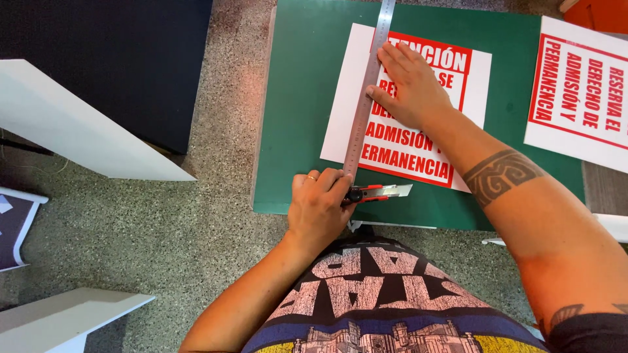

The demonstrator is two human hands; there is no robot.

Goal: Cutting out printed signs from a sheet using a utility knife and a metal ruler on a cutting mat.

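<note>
1. Overhead, head view: green cutting mat (301,117) lying on speckled terrazzo floor (190,242), with white boards (78,127) leaning at far left and a dark panel (118,59) behind them.
2. Lying on the mat: red-and-white printed sign (418,157), crossed lengthwise by a steel ruler (366,104).
3. Right hand (412,85) pressed flat, fingers spread, on ruler and sign; clamped on nothing.
4. Left hand (318,206) closed around a red utility knife (379,193), at the ruler's near end by the mat's front edge.
5. Second printed sign (579,98) at right, cut off by the frame edge.
6. Hidden: knife handle inside the fist; sign's middle under the right hand; blade tip hard to make out.
</note>
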